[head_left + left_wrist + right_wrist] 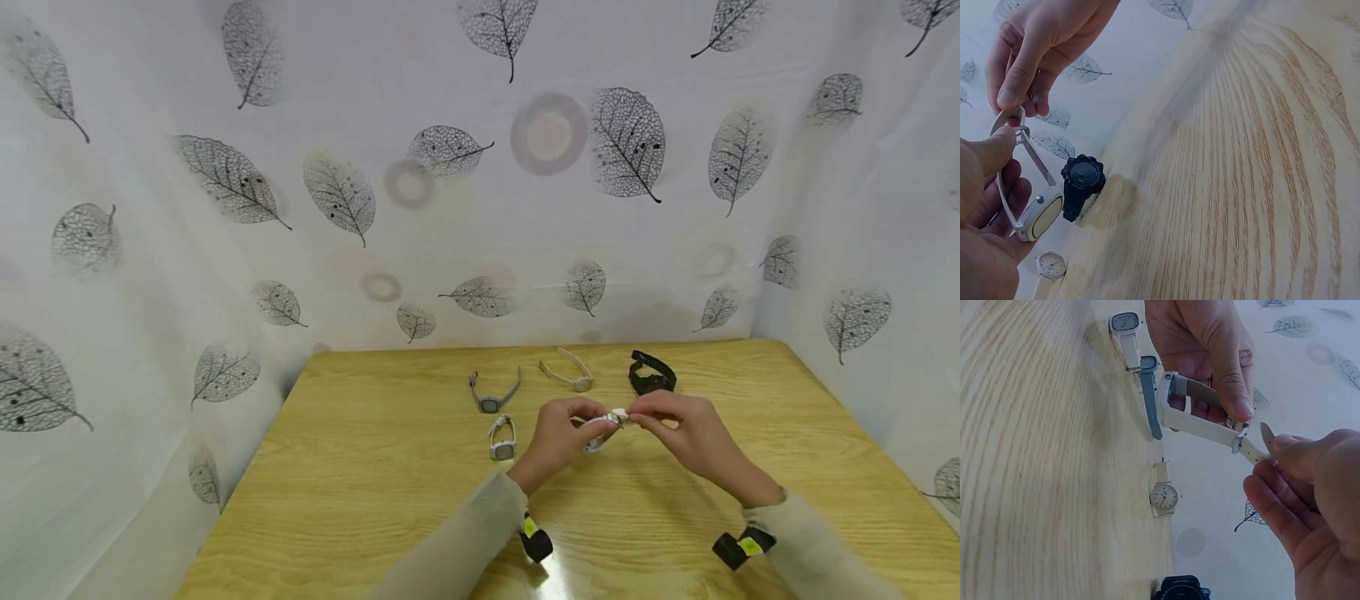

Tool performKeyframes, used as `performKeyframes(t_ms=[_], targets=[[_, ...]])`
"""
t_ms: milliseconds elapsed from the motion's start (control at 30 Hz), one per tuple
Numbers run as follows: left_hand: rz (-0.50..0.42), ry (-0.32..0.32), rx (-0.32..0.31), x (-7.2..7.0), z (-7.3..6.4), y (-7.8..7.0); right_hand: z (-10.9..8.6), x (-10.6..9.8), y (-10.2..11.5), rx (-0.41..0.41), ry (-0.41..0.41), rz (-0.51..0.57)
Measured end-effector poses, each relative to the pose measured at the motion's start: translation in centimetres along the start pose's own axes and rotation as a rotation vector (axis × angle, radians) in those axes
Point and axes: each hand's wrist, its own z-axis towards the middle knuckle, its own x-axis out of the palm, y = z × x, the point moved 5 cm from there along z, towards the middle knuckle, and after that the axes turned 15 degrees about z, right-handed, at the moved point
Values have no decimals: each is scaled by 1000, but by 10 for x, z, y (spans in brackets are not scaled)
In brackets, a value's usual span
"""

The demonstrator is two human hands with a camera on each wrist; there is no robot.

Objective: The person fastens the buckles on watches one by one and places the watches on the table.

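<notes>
- Left hand (558,437): pinches the white watch (1043,217) near its buckle (1239,439), in the air just nearer than the black watch (1084,175). Loose pinch: case could swing or twist.
- Right hand (693,433): pinches the strap tip (1267,439), likewise nearer than the black watch. Uneven pull could slip the tip free; prong seating not clear.
- Second white watch (503,451): left of the black watch, nearer; a low left wrist might nudge it.
- Grey watch (490,405), cream watch (582,384): left of the black watch; a dropped piece could skid into either.
</notes>
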Motion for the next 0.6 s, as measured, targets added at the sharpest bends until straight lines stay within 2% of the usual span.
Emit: performKeyframes(t_ms=[133, 367, 500, 600], targets=[[2, 3, 3, -1, 0, 0, 4, 1, 5, -100, 39, -46], [13, 5, 12, -1, 0, 0, 7, 4, 6, -141, 67, -71], [23, -2, 12, -1, -1, 1, 6, 8, 3, -127, 45, -62], [14, -10, 3, -1, -1, 1, 4, 9, -1, -48, 6, -41]])
